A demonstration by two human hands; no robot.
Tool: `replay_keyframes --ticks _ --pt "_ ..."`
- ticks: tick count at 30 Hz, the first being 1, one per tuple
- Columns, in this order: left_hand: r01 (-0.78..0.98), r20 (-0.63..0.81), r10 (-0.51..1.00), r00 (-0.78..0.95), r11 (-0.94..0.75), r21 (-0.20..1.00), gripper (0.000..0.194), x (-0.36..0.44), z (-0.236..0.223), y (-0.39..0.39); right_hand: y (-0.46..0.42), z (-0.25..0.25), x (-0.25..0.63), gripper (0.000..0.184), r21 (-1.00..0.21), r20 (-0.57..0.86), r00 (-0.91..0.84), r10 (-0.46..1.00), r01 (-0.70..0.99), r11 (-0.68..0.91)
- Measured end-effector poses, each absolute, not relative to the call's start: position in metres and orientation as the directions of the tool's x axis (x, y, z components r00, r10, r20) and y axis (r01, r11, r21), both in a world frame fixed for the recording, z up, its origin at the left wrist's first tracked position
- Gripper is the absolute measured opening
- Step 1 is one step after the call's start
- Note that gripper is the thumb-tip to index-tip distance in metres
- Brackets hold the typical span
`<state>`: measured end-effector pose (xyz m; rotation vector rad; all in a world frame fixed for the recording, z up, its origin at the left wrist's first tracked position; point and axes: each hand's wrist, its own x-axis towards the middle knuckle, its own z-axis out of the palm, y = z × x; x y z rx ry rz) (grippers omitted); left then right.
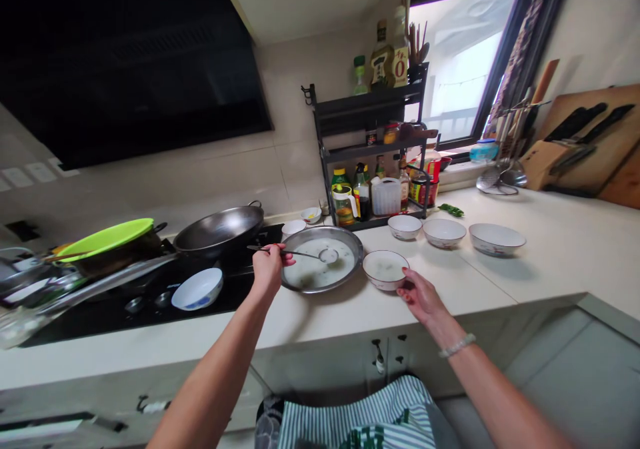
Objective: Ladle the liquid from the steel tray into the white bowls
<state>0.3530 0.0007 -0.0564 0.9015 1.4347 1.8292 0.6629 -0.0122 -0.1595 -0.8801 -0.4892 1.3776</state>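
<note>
My left hand [269, 269] is closed round the handle of a ladle [329, 256]. The ladle's bowl rests at the surface of a milky white liquid [310, 277] with dark bits in it. A wide steel basin [357, 258] on the counter contains this liquid. Just right of the basin stands a small white bowl [384, 285] with a dark rim, partly filled with similar liquid. My right hand [423, 297] grips that bowl's right edge, thumb at the rim and fingers against the side.
Three bowls, one small [405, 229], one medium [444, 235] and one wide [497, 241], line the counter on the right. Leftward, a wok [220, 229], a blue-patterned bowl [197, 290] and a pot under a green strainer [107, 239] sit on the stove. A bottle rack [370, 102] stands behind.
</note>
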Motion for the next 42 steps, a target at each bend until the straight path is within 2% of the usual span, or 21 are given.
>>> replay_keyframes --ticks 13,18,21,24,27,30,32,34,36,38,40,42 --pt "-0.138 0.163 0.881 -0.444 -0.247 0.959 0.017 0.404 -0.035 -0.013 -0.013 -0.161 0.663 0.027 -0.776 -0.175 0.179 0.968 -0.630 -0.024" --pt "-0.055 0.276 0.910 -0.308 -0.307 0.950 0.016 0.431 -0.043 -0.019 -0.012 -0.162 0.663 0.027 -0.781 -0.169 0.176 0.970 -0.624 -0.023" --pt "0.086 0.377 0.905 -0.198 -0.367 0.926 0.021 0.445 -0.051 -0.028 -0.012 -0.162 0.663 0.030 -0.776 -0.172 0.178 0.969 -0.630 -0.022" --pt "0.238 0.525 0.850 -0.041 -0.502 0.831 0.025 0.452 -0.059 -0.040 -0.012 -0.161 0.663 0.031 -0.771 -0.169 0.180 0.969 -0.637 -0.016" --pt "0.335 0.696 0.696 0.175 -0.707 0.623 0.024 0.450 -0.066 -0.049 -0.014 -0.159 0.662 0.030 -0.770 -0.172 0.176 0.969 -0.638 -0.021" --pt "0.347 0.773 0.559 0.300 -0.819 0.458 0.022 0.445 -0.071 -0.053 -0.015 -0.157 0.661 0.029 -0.769 -0.180 0.176 0.968 -0.639 -0.027" --pt "0.336 0.778 0.568 0.269 -0.812 0.477 0.022 0.443 -0.073 -0.054 -0.015 -0.158 0.661 0.028 -0.770 -0.178 0.175 0.968 -0.637 -0.027" --pt "0.309 0.734 0.665 0.138 -0.733 0.606 0.023 0.443 -0.075 -0.051 -0.014 -0.159 0.662 0.028 -0.771 -0.171 0.174 0.970 -0.637 -0.022" --pt "0.210 0.612 0.790 -0.047 -0.591 0.779 0.026 0.442 -0.076 -0.045 -0.013 -0.160 0.662 0.028 -0.769 -0.168 0.172 0.971 -0.639 -0.020" --pt "0.036 0.439 0.869 -0.226 -0.443 0.896 0.027 0.438 -0.075 -0.037 -0.013 -0.161 0.663 0.028 -0.766 -0.171 0.171 0.970 -0.642 -0.021" --pt "-0.136 0.282 0.888 -0.363 -0.350 0.927 0.023 0.430 -0.073 -0.030 -0.013 -0.162 0.663 0.028 -0.766 -0.170 0.170 0.971 -0.643 -0.021" --pt "-0.233 0.179 0.874 -0.452 -0.309 0.922 0.018 0.415 -0.071 -0.025 -0.013 -0.161 0.663 0.028 -0.765 -0.163 0.171 0.972 -0.644 -0.015"
